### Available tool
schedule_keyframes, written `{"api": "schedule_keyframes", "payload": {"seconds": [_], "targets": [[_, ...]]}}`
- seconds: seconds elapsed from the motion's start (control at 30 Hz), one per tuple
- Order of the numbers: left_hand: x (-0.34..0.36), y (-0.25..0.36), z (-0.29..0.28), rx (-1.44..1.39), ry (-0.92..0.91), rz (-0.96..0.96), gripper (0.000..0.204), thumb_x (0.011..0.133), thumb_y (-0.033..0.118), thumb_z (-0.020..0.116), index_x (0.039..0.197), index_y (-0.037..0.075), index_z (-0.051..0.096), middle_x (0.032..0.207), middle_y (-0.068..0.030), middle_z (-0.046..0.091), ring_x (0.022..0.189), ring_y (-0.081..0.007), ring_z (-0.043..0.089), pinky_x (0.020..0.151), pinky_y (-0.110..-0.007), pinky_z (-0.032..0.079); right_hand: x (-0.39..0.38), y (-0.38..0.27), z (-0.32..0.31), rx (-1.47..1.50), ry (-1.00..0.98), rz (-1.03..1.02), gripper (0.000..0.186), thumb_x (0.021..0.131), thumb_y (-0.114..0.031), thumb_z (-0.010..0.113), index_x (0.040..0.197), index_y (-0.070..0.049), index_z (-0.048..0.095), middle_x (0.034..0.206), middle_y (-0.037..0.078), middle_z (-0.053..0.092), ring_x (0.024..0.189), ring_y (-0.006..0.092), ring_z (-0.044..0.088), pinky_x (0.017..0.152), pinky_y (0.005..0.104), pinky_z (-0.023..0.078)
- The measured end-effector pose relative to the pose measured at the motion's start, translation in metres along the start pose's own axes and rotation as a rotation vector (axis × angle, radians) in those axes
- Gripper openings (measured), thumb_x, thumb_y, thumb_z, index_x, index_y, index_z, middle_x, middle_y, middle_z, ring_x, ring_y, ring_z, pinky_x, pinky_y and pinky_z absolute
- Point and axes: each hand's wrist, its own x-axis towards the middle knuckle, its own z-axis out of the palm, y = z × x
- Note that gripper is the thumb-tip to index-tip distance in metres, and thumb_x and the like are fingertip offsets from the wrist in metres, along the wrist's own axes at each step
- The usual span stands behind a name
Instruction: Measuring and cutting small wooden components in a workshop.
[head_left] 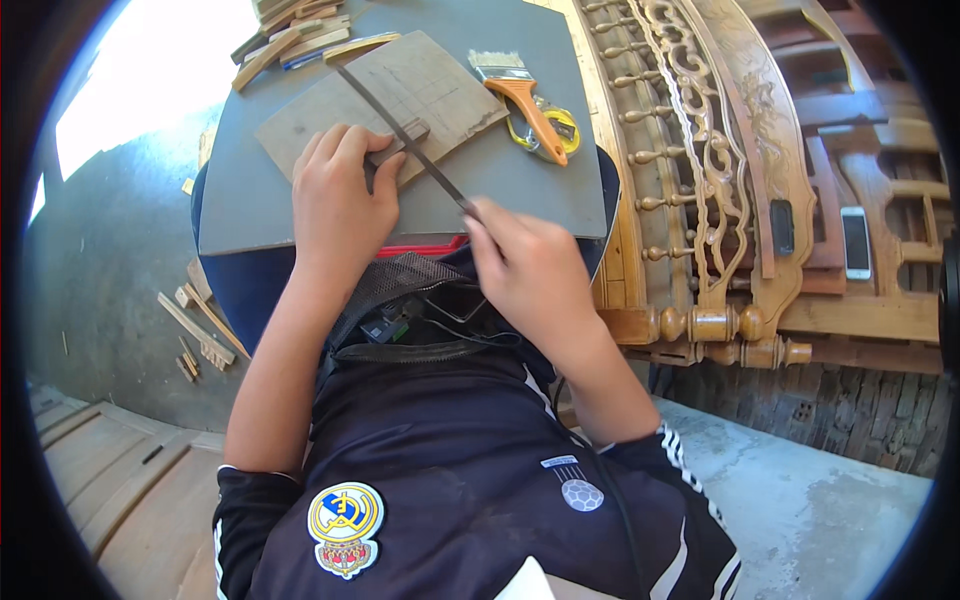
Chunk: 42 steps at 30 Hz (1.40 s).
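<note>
My left hand [345,190] is closed on a small brown wooden piece [416,131], pinned between thumb and fingers on a flat wooden board [440,75]. In my right hand [530,265] is the near end of a long, thin, dark metal file [375,103]. It slants up and left across the board and passes over the small piece by my left fingertips. The board has pencil-like lines and lies on a grey tabletop [240,215] before me. My fingers partly hide the small piece.
An orange-handled paintbrush [530,100] and a yellow tape roll [565,130] lie right of the board. Wood strips [300,40] are piled at the far left. Carved wooden furniture [700,150] stands to the right, with a white phone [855,243] on it. An open mesh bag [400,300] sits at my lap.
</note>
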Motion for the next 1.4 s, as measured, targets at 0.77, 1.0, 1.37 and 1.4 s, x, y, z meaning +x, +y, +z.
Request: {"api": "schedule_keyframes", "payload": {"seconds": [0.77, 1.0, 1.37, 1.4], "targets": [[0.006, -0.006, -0.002, -0.01, -0.021, -0.011, 0.014, 0.081, 0.006, 0.077, 0.091, 0.0, 0.069, 0.089, -0.0149, 0.067, 0.088, -0.0354, 0.064, 0.081, -0.042, 0.051, -0.022, 0.003, -0.023, 0.088, -0.009, 0.056, 0.013, 0.096, -0.012, 0.065, 0.105, -0.003, 0.067, 0.074, 0.019, 0.067, 0.069, 0.0397, 0.067, 0.062, 0.0488, 0.053], [0.012, -0.011, -0.01, -0.064, -0.098, 0.05, 0.015, 0.081, 0.007, 0.078, 0.091, -0.001, 0.07, 0.089, -0.014, 0.069, 0.088, -0.0336, 0.066, 0.082, -0.041, 0.052, -0.033, -0.003, -0.027, 0.015, 0.002, 0.062, 0.017, 0.097, -0.013, 0.066, 0.111, -0.003, 0.067, 0.074, 0.016, 0.067, 0.067, 0.0375, 0.067, 0.059, 0.0468, 0.052], [0.009, -0.013, -0.003, -0.014, -0.076, 0.002, 0.019, 0.082, 0.009, 0.079, 0.097, -0.001, 0.072, 0.092, -0.0159, 0.071, 0.088, -0.0315, 0.069, 0.083, -0.039, 0.052, -0.014, -0.006, -0.015, 0.025, 0.034, 0.019, 0.01, 0.097, -0.012, 0.064, 0.1, -0.003, 0.066, 0.077, 0.018, 0.068, 0.067, 0.0388, 0.068, 0.061, 0.0479, 0.053], [0.011, -0.013, -0.003, -0.018, -0.076, 0.026, 0.018, 0.082, 0.008, 0.079, 0.097, -0.001, 0.072, 0.092, -0.0158, 0.071, 0.088, -0.0313, 0.069, 0.083, -0.038, 0.053, -0.031, -0.011, -0.028, 0.025, 0.02, 0.012, 0.01, 0.097, -0.012, 0.064, 0.1, -0.003, 0.066, 0.077, 0.018, 0.068, 0.067, 0.0388, 0.068, 0.061, 0.0479, 0.053]]}}
